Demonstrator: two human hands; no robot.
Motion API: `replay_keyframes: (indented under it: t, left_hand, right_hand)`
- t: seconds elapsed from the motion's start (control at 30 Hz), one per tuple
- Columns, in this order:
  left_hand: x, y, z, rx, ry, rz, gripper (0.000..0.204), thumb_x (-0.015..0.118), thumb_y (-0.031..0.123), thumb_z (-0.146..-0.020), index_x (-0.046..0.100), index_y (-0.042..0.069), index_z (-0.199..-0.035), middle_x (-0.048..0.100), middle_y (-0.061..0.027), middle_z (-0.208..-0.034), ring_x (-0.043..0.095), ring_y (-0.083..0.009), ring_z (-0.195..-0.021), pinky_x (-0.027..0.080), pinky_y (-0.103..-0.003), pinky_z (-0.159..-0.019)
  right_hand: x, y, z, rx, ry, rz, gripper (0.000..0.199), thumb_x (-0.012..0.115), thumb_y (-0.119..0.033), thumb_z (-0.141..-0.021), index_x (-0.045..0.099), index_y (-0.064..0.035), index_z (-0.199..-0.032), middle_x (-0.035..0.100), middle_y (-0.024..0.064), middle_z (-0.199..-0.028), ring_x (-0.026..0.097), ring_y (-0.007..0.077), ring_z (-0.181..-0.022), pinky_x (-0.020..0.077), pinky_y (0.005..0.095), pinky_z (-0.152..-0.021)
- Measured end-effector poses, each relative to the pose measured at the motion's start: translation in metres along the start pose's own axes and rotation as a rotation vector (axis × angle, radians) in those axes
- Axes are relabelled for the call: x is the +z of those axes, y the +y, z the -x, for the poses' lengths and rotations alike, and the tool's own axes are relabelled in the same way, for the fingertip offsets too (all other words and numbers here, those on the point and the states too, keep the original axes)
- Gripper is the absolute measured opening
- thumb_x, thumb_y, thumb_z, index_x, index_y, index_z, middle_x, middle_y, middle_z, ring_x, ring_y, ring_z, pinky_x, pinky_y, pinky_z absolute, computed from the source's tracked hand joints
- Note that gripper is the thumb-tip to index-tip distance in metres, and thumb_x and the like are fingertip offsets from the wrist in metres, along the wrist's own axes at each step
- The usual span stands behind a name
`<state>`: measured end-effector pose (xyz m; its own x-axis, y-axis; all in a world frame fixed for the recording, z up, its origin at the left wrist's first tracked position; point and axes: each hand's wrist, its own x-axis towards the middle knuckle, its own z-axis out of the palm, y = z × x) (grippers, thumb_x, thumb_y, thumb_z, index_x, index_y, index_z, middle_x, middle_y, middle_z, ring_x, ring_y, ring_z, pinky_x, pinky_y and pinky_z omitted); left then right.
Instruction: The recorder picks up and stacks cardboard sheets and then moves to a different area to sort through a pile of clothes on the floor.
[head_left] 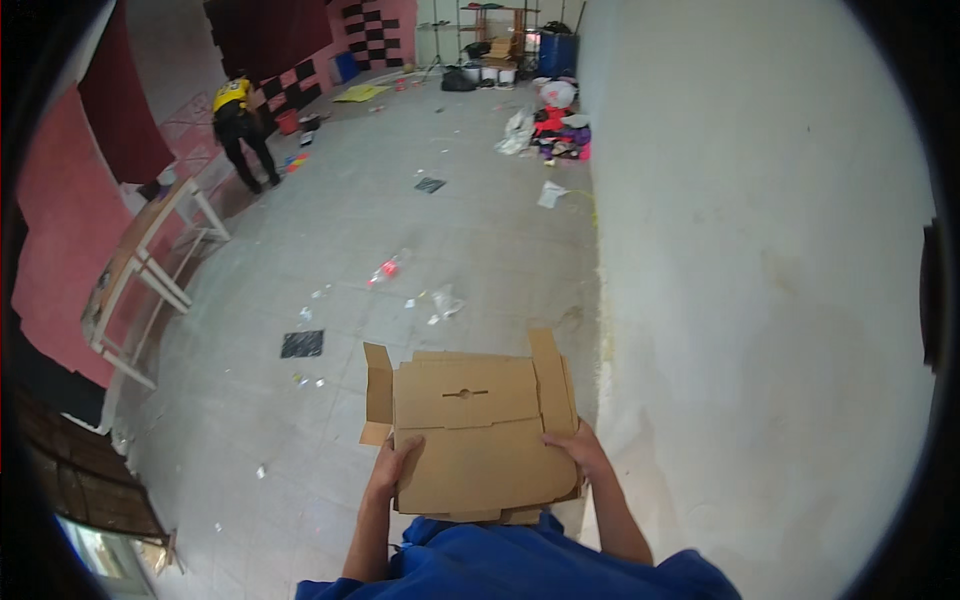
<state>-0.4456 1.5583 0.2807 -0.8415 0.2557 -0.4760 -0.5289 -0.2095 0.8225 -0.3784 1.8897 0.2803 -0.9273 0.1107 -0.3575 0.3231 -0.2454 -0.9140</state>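
Note:
Both hands hold a stack of flattened brown cardboard boxes (485, 470) in front of my body, above the floor. My left hand (393, 466) grips the left edge, its thumb on top. On the right edge, my right hand (586, 452) does the same, thumb pressed on the upper face. Their other fingers are hidden beneath the cardboard. The top box has a slot with a round notch in its far panel. Side flaps stick up at its far left and far right corners, and more cardboard layers show beneath.
A white wall (740, 250) runs close on my right. Plastic scraps (447, 302) and a black sheet (302, 344) litter the tiled floor. A long table (135, 240) stands left. Farther off, a person in yellow (235, 110) bends over; a pile of colourful cloth (563, 135) lies by the wall.

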Motion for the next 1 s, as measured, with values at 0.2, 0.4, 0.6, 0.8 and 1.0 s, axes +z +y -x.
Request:
replay_keyframes:
  t: [0.2,0.4,0.6,0.8,1.0]
  left_hand:
    - [0.022,-0.012,-0.145,-0.012,-0.129,-0.123,0.053,0.066,0.022,-0.078,0.047,-0.004,-0.121,0.06,-0.0121,-0.105,0.06,-0.0188,-0.091,0.048,-0.029,-0.078]
    - [0.058,0.058,-0.269,0.017,-0.23,-0.228,0.054,0.066,0.024,-0.079,0.047,-0.002,-0.122,0.06,-0.0105,-0.108,0.059,-0.0175,-0.091,0.048,-0.029,-0.078]
    - [0.099,0.135,-0.364,-0.005,-0.388,-0.167,0.052,0.065,0.025,-0.08,0.05,-0.002,-0.121,0.06,-0.0109,-0.109,0.058,-0.0182,-0.097,0.046,-0.03,-0.082]
    - [0.148,0.163,-0.457,0.036,-0.435,-0.282,0.056,0.064,0.029,-0.079,0.048,0.0,-0.124,0.06,-0.0099,-0.11,0.057,-0.0183,-0.098,0.045,-0.03,-0.085]
    - [0.205,0.198,-0.534,-0.012,-0.413,-0.316,0.06,0.065,0.032,-0.077,0.048,0.0,-0.124,0.06,-0.0107,-0.11,0.059,-0.0191,-0.094,0.046,-0.031,-0.084]
  right_hand:
    - [-0.037,0.022,-0.064,0.013,0.211,-0.005,0.052,0.075,-0.008,-0.069,0.051,0.0009,-0.115,0.062,0.0103,-0.103,0.061,0.0197,-0.089,0.0506,0.0299,-0.077]
    - [-0.043,-0.026,-0.159,-0.033,0.34,-0.016,0.048,0.07,-0.011,-0.073,0.051,0.0021,-0.115,0.061,0.0129,-0.104,0.061,0.0233,-0.091,0.0513,0.0339,-0.078]
    - [-0.05,-0.078,-0.236,-0.031,0.439,-0.091,0.046,0.067,-0.011,-0.075,0.049,0.0031,-0.116,0.06,0.0146,-0.105,0.061,0.0258,-0.091,0.0516,0.0352,-0.078]
    - [-0.08,-0.108,-0.301,-0.045,0.556,-0.095,0.045,0.063,-0.011,-0.077,0.048,0.0037,-0.117,0.06,0.0145,-0.105,0.061,0.0248,-0.091,0.0505,0.0343,-0.078]
    - [-0.13,-0.157,-0.386,-0.013,0.531,-0.177,0.048,0.064,-0.008,-0.074,0.048,0.0042,-0.117,0.059,0.0137,-0.107,0.059,0.0236,-0.094,0.0476,0.0328,-0.081]
